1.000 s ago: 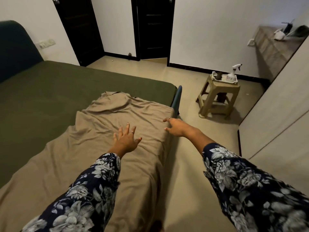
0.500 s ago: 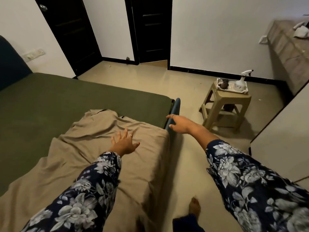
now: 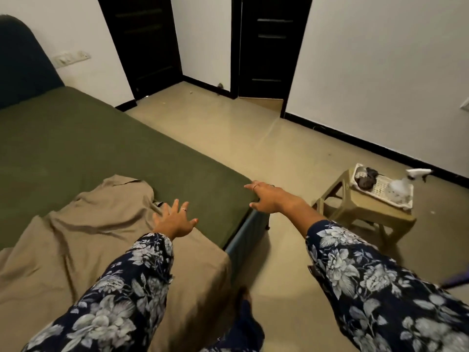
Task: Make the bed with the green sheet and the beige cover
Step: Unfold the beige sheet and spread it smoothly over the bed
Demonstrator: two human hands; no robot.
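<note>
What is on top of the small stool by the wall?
On the stool sits a white basket holding a dark object and a white spray bottle. The basket's floor beneath them, and what the dark object is, cannot be made out.

The far half of the bed [image 3: 76,148] is bare green sheet [image 3: 114,138], flat and open to reach across. The crumpled beige cover [image 3: 76,237] bunches over the near part, its rumpled ridge lying just left of the left hand [image 3: 175,219]. The right hand [image 3: 269,198] sits at the bed's corner, with clear floor [image 3: 253,138] beyond it. A stool [image 3: 368,214] carrying a tray [image 3: 380,191] and spray bottle [image 3: 406,181] stands near on the right. The headboard [image 3: 22,64] closes the far left.
</note>
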